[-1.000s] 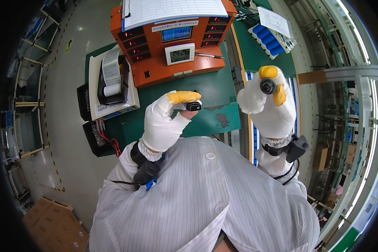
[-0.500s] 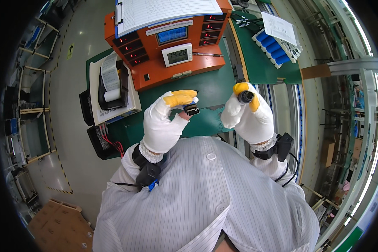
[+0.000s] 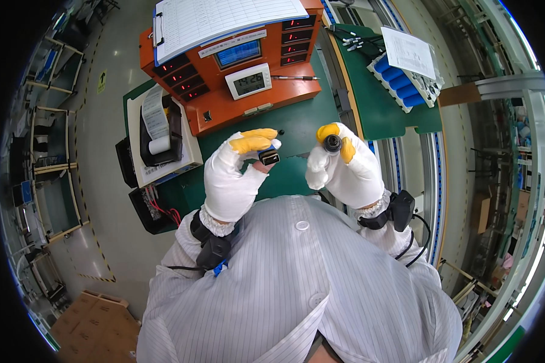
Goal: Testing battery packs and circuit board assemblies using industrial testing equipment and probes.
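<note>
Head view — black printer with paper strip at left; gloved left hand pinching small dark block, near orange console; gloved right hand curled around black cylinder — near block, not touching; blue cylinders on green bench, upper right

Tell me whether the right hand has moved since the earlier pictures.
Yes: the right hand has moved left, toward the left hand, judged against the orange console.
</note>
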`<state>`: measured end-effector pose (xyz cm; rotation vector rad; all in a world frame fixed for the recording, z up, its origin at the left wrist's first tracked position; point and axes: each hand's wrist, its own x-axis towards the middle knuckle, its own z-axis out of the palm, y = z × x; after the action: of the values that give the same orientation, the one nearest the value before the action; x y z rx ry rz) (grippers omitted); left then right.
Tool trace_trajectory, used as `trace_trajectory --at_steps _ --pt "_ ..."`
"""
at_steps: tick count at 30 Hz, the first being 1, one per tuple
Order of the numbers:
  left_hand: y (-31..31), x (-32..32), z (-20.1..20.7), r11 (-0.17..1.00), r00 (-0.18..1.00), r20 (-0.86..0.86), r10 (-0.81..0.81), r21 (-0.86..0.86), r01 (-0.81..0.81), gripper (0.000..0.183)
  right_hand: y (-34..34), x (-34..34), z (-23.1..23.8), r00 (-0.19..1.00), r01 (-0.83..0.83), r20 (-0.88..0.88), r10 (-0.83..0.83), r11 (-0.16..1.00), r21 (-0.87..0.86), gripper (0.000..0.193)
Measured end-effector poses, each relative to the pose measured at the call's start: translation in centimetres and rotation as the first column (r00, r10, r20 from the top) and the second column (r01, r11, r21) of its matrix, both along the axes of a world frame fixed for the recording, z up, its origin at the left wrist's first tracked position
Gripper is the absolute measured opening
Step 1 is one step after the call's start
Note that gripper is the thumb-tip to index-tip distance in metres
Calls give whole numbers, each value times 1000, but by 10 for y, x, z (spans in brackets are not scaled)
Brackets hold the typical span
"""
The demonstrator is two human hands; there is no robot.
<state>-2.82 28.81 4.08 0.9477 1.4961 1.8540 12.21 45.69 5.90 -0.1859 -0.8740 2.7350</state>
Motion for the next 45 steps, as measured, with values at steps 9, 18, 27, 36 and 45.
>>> trace_trajectory --at_steps 9,18,27,36,45 --pt "7 4 6 997 981 177 73 7 -76 34 4 -3 -8 999 -18 30 18 1000 -11 34" --pt "4 -5 7 997 984 165 66 -61 -57 34 2 -13 -10 996 -45 71 50 997 -68 34" --pt "25 -111 -142 779 847 -317 428 -346 -523 22 0 -20 -41 998 -48 -56 35 968 -244 35" --pt "39 -163 -217 584 727 -588 355 -467 -664 23 4 -6 -65 998 -41 35 48 984 -175 38" --pt "15 -158 -229 546 673 -568 474 -410 -731 44 4 -14 -72 996 -86 19 92 973 -214 37"
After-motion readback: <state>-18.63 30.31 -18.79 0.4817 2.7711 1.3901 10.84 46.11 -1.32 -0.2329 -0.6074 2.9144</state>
